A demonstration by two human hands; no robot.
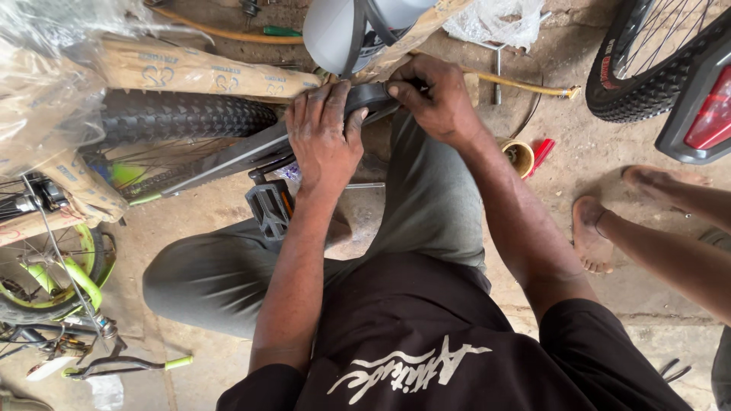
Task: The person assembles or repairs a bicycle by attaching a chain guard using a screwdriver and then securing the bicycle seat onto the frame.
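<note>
Both hands work a black mudguard [365, 97] at upper centre of frame: left hand [326, 137] pressed flat, clamping it; right hand [430, 95] pinching its end tight. Best held steady and aligned over the knobby tyre [183, 116]. The pedal [268, 207] just below crowds the left wrist; someone's bare feet [601, 228] stand at right.
</note>
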